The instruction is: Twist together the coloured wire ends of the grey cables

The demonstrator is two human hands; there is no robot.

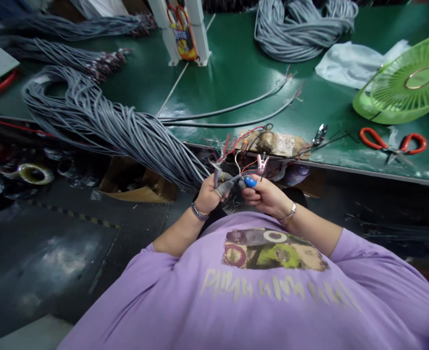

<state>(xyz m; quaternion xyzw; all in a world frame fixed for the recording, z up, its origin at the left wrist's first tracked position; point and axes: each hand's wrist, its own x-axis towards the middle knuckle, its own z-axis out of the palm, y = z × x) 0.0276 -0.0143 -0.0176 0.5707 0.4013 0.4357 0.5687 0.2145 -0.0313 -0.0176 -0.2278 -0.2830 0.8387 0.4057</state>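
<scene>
At the bench's front edge, my left hand (210,193) is closed on a grey cable (235,179), grey coverings on some of its fingertips. My right hand (267,197), with a blue covering on the thumb, pinches the same cable near where thin coloured wires (248,169) fan out. The two hands are close together, just above my lap. A large bundle of grey cables (127,124) runs from the left to beside my left hand. Just beyond my right hand stands a pink clothes peg (262,163). The fingers partly hide the cable.
Orange-handled scissors (392,146) and a green fan (407,82) are on the right of the green bench (221,87). Two loose cables (236,121) lie across it. Behind are a coiled cable bundle (298,31) and a white stand (199,36). A cardboard box (141,182) sits below.
</scene>
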